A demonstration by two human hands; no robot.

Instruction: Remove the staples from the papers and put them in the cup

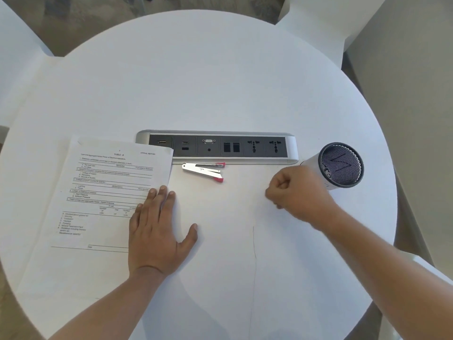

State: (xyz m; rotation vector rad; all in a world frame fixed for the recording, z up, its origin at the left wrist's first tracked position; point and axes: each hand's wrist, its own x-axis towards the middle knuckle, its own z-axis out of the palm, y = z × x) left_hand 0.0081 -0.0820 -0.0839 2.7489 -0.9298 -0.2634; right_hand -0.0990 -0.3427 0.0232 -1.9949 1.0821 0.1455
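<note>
Papers (107, 190): flat, printed white sheets

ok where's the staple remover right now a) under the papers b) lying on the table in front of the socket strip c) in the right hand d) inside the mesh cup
b, the staple remover lies alone on the table just in front of the socket strip, with neither hand touching it.

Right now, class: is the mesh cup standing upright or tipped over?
Upright. The mesh cup stands on its base on the table, its open rim facing up so the mesh inside shows; its slant looks like wide-angle distortion.
</note>
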